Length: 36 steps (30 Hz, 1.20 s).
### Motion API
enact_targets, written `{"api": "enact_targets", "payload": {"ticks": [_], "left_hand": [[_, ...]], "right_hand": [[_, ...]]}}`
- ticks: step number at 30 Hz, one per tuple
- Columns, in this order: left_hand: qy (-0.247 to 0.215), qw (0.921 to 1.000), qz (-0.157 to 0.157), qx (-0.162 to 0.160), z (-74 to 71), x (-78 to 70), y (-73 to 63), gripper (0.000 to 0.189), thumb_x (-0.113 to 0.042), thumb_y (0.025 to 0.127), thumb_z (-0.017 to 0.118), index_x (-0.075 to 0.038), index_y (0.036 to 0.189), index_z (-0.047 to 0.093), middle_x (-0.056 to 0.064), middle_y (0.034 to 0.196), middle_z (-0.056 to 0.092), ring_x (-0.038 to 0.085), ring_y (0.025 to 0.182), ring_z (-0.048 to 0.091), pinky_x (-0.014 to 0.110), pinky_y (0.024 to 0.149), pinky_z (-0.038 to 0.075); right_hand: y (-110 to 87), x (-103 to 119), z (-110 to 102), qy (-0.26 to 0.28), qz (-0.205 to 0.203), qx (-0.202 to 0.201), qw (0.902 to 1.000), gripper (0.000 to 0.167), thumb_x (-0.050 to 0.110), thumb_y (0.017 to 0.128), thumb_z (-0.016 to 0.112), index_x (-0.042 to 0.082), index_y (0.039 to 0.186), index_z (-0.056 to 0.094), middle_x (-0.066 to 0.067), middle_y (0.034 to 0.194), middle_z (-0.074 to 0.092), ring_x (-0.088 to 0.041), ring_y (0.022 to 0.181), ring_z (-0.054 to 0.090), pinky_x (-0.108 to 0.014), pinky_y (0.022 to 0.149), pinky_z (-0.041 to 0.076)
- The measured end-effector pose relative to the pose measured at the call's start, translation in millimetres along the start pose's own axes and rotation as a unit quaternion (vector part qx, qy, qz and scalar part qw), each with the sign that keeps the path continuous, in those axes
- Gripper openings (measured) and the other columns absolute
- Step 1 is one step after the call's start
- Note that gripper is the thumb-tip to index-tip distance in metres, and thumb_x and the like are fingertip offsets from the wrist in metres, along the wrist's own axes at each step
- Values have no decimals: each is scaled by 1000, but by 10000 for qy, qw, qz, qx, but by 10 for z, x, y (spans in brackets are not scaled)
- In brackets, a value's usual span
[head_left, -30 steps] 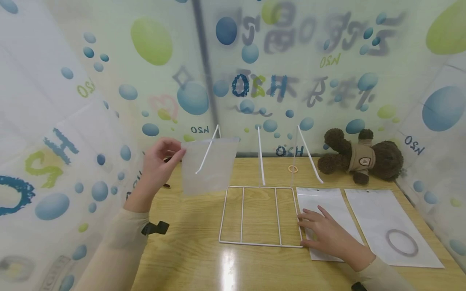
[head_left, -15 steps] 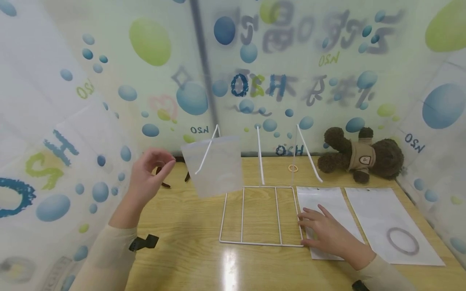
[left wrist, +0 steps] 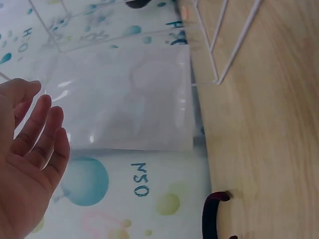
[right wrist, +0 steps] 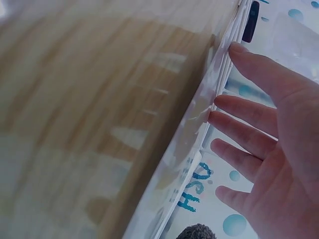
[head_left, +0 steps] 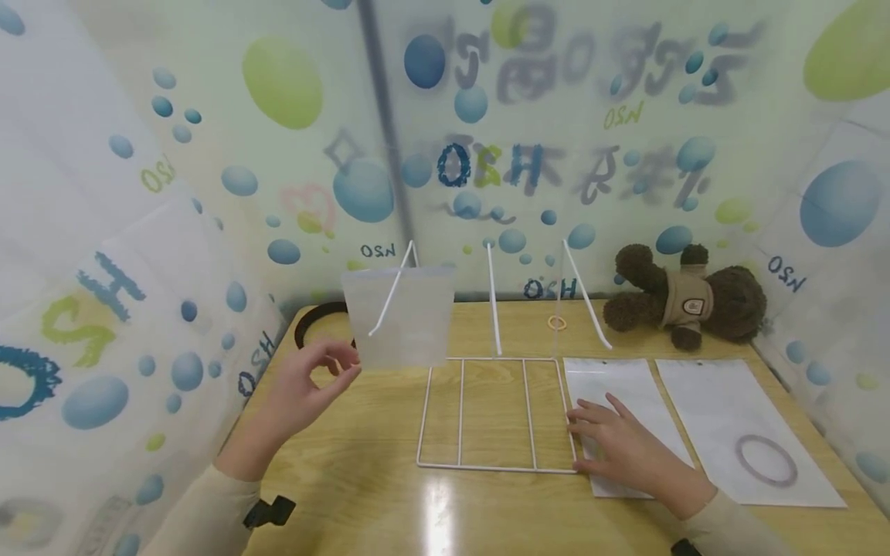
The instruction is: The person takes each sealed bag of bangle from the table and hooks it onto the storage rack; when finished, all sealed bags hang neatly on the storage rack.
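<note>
A translucent plastic bag (head_left: 399,328) hangs from the left prong of a white wire rack (head_left: 460,413). A faint round outline shows through the bag (left wrist: 119,99) in the left wrist view. My left hand (head_left: 313,386) is at the bag's lower left corner, fingers loosely bent and apart from the thumb, gripping nothing. My right hand (head_left: 629,448) touches the right side of the rack's base with spread, mostly straight fingertips. Under that hand lies a flat white bag (head_left: 619,374). Another white bag (head_left: 737,401), to its right, has a purplish ring (head_left: 766,461) showing on it.
The rack's middle prong (head_left: 494,301) and right prong (head_left: 587,293) jut toward me. A small orange ring (head_left: 557,323) lies behind the base. A brown teddy bear (head_left: 688,297) lies at the back right, a dark curved band (head_left: 313,314) at the back left. Patterned curtains surround the table (head_left: 348,494).
My left hand has let go of the bag's upper left corner, drawn back, then come to its lower left corner. The bag swung and now hangs straighter. My right hand has stayed put.
</note>
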State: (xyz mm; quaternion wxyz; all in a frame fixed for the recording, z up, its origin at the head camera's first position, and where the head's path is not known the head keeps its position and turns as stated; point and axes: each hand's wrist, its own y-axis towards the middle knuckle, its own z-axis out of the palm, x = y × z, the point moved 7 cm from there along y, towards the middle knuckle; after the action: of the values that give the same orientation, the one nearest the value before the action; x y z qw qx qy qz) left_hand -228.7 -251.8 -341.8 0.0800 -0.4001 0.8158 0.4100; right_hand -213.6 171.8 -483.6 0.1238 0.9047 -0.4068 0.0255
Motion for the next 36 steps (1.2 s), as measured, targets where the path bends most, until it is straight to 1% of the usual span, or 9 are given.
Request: {"api": "enact_targets", "payload": {"ticks": [5,8,11,14,17,21,26,31,36], "left_hand": [[-28,9984,100,552,309,48,-154,26,-1,87,80,-14,105,67,-5,95,71,8,84,65,27,69,58],[-197,9956,114,906,519,99,-234,22,-3,89,78,-14,104,67,-4,97,71,8,85,66,30,69,59],[-373,9922,197,1177,704,126,-287,19,-4,91,77,-14,105,69,-2,99,72,12,87,68,31,70,60],[-417,9884,171,1450,861,143,-318,20,-6,91,77,-14,108,70,-1,103,74,15,92,70,31,74,61],[-211,9818,-24,1886,1021,167,-363,24,-12,92,78,-13,114,71,0,110,73,17,99,70,31,79,61],[361,9703,-298,2373,1214,212,-446,34,-22,91,80,-12,123,72,1,121,72,20,109,69,36,92,60],[811,9632,-538,2506,1367,267,-523,48,-31,86,84,-11,127,72,4,130,70,25,121,64,46,105,54],[1079,9592,-389,2584,1448,286,-561,57,-38,82,87,-10,130,71,4,138,66,29,128,57,50,107,51],[1202,9548,-293,2704,1474,293,-591,62,-42,80,87,-11,131,70,5,144,63,33,132,54,54,109,49]], "right_hand": [[-10,8,-3,-23,0,-10,10000,53,41,80,86,9,121,75,-9,133,69,-38,132,59,-72,111,32],[-15,8,-10,-22,-13,-33,10000,53,41,79,87,9,120,75,-9,132,70,-38,132,59,-73,110,33],[-16,5,-15,23,-6,-8,10000,53,41,80,87,9,120,75,-9,133,69,-39,132,59,-73,110,33],[-12,5,-16,95,20,40,9999,52,40,81,86,8,121,75,-10,133,69,-39,133,58,-73,111,32],[-9,8,-11,136,53,87,9999,52,39,81,86,8,121,74,-10,134,68,-39,133,58,-74,111,31],[-8,13,-2,157,107,153,9997,51,40,82,85,9,121,75,-11,135,68,-40,133,57,-74,111,32],[-10,14,8,187,145,163,9996,51,40,82,85,9,121,74,-11,135,68,-40,134,57,-75,110,32],[-11,18,5,145,133,111,9997,51,39,82,86,9,121,75,-11,135,68,-41,133,58,-75,109,33],[-7,27,11,86,100,78,9999,51,39,81,86,9,120,75,-11,134,68,-41,132,58,-76,109,32]]}}
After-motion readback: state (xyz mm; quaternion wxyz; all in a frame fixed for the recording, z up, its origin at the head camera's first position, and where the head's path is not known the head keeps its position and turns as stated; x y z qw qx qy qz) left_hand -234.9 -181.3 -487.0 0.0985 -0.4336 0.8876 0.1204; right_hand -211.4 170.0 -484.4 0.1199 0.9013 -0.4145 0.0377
